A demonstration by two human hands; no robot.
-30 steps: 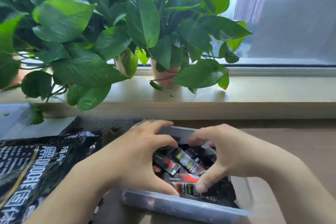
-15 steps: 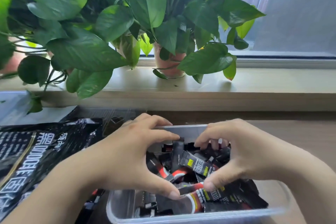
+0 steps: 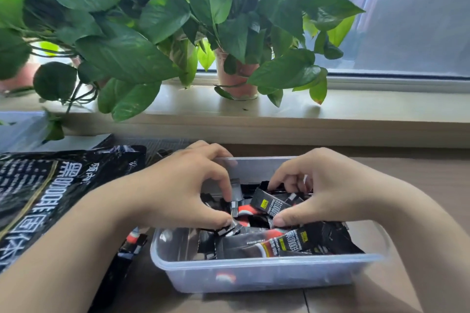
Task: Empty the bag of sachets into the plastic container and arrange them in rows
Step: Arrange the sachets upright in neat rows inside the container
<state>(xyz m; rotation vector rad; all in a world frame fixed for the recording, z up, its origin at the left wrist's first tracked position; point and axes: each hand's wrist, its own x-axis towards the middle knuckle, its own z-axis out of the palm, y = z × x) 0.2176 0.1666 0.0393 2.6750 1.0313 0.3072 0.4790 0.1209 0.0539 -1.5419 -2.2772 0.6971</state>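
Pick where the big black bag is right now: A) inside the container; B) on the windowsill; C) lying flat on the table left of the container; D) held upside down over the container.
C: the black bag lies flat on the table, left of the plastic container of sachets.

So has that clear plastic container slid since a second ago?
No. The clear plastic container keeps its far rim just short of the pale windowsill, beside the black bag; only the view shifted.

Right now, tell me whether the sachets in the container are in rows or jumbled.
Jumbled. The sachets lie crisscrossed at mixed angles in the container, overlapping; no rows show.
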